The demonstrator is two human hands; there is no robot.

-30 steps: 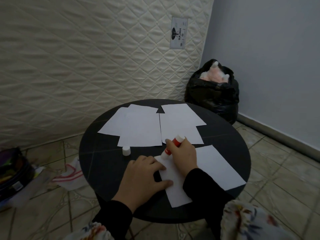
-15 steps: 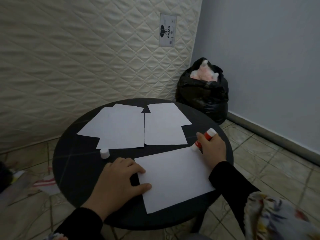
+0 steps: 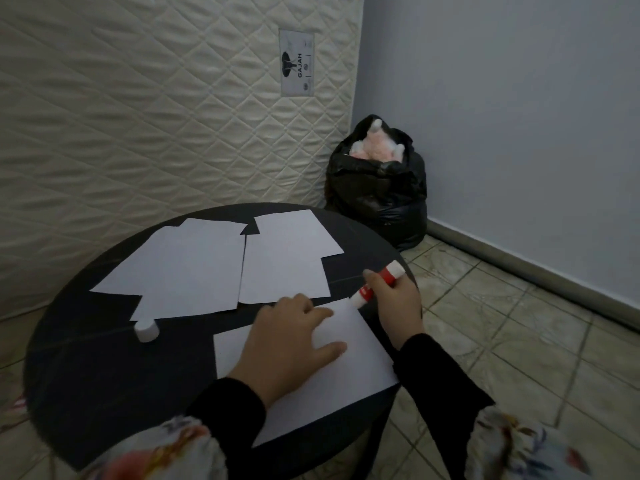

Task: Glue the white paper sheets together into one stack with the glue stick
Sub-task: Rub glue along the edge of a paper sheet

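Note:
A white paper sheet (image 3: 360, 368) lies at the near right of the round black table (image 3: 86, 362). My left hand (image 3: 291, 344) presses flat on it, fingers spread. My right hand (image 3: 394, 299) grips the red-and-white glue stick (image 3: 375, 284), its tip touching the sheet's far right corner. Two groups of white sheets lie further back: overlapping ones on the left (image 3: 183, 268) and others on the right (image 3: 287, 258). The white glue cap (image 3: 146, 330) stands on the table left of my hands.
A quilted mattress (image 3: 156, 116) leans upright behind the table. A full black rubbish bag (image 3: 377, 188) sits in the corner by the grey wall. Tiled floor (image 3: 519, 341) spreads to the right of the table.
My left hand has slid rightward further onto the near sheet. The glue stick in my right hand stays at the sheet's far right corner. The view has shifted slightly.

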